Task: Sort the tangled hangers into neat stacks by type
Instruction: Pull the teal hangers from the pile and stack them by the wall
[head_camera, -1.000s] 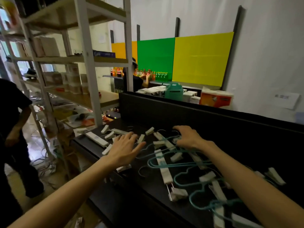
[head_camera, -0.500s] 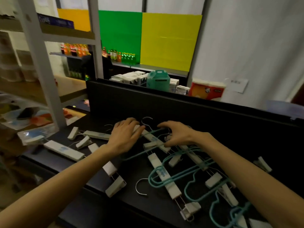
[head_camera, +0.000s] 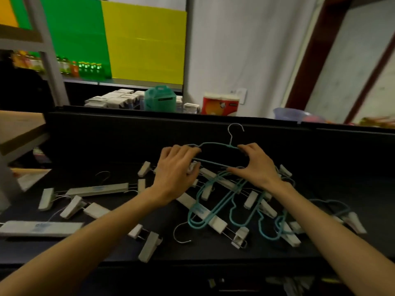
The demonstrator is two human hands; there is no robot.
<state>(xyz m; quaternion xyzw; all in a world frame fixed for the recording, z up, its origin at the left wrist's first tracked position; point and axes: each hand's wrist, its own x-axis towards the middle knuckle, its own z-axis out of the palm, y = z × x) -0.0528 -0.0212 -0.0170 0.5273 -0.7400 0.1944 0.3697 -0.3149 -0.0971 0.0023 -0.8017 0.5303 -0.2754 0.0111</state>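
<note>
A teal wire hanger (head_camera: pixel 215 145) with a silver hook is lifted upright above the pile. My left hand (head_camera: pixel 175 169) grips its left shoulder and my right hand (head_camera: pixel 255 165) pinches its right side. Below them lies a tangle of teal wire hangers (head_camera: pixel 222 201) woven through white clip hangers (head_camera: pixel 211 221) on the black table (head_camera: pixel 333 189). More white clip hangers (head_camera: pixel 97 190) lie spread to the left.
A black back panel (head_camera: pixel 106 135) rises behind the table. Beyond it stand boxes, a teal container (head_camera: pixel 160 101) and a red-and-white pack (head_camera: pixel 220 104). A metal shelf post (head_camera: pixel 49 52) stands at the left. A loose silver hook (head_camera: pixel 181 233) lies near the front.
Both hands have closed on one teal wire hanger and raised it out of the pile. The view has swung to the right.
</note>
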